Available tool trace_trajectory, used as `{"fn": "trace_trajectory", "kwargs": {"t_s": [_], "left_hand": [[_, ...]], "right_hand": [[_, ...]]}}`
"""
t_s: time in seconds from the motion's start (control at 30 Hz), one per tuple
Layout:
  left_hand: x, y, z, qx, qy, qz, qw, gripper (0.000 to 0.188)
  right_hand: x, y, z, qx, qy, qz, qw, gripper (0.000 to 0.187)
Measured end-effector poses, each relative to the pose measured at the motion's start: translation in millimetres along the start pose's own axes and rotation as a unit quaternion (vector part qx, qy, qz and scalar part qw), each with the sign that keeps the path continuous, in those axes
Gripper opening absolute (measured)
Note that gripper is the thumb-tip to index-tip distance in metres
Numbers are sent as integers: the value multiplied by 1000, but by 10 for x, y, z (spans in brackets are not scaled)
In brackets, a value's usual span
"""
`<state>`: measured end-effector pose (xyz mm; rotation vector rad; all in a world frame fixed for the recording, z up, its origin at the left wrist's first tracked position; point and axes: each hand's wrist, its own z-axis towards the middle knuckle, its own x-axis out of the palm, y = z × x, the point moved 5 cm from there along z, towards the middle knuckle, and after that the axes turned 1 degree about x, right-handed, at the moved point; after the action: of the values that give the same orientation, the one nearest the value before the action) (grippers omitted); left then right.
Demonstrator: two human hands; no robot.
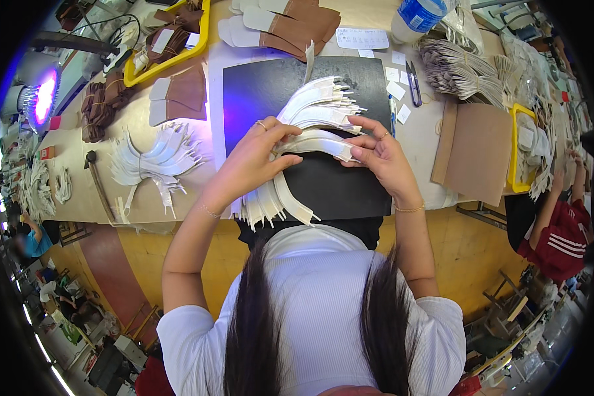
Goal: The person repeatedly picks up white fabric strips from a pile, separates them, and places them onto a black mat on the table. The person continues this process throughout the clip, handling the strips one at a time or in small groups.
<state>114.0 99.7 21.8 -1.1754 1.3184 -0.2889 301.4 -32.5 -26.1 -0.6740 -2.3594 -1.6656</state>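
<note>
Over a black mat (350, 191), both my hands hold one curved white strip (322, 143). My left hand (254, 155) has its thumb and fingers closed around the strip's left end. At the other end, my right hand (386, 162) pinches the tip between thumb and fingers. Just beyond the strip lies a fanned pile of similar curved white strips (320, 105), close to the fingers of both hands. More white strips (264, 201) spread out below my left hand, over the mat's near left edge.
Left on the table are a bundle of white strips (148, 158), brown pieces (178, 96), a hammer (98, 185) and a yellow tray (201, 39). To the right are scissors (414, 84), a pen (393, 112), a water bottle (419, 20), bundled strips (459, 69) and brown cardboard (475, 152).
</note>
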Motion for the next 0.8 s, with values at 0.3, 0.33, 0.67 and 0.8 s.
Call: {"fn": "trace_trajectory", "kwargs": {"t_s": [0.3, 0.33, 0.67, 0.8], "left_hand": [[35, -76, 68, 32, -36, 26, 999, 34], [50, -111, 73, 46, -30, 36, 998, 32], [80, -208, -156, 132, -22, 98, 986, 12], [36, -85, -65, 87, -164, 76, 980, 9]], "right_hand": [[45, 76, -64, -18, 3, -19, 1000, 47], [57, 82, -69, -16, 13, -28, 999, 45], [-149, 111, 39, -128, -162, -286, 936, 19], [2, 226, 56, -184, -177, -383, 888, 20]]}}
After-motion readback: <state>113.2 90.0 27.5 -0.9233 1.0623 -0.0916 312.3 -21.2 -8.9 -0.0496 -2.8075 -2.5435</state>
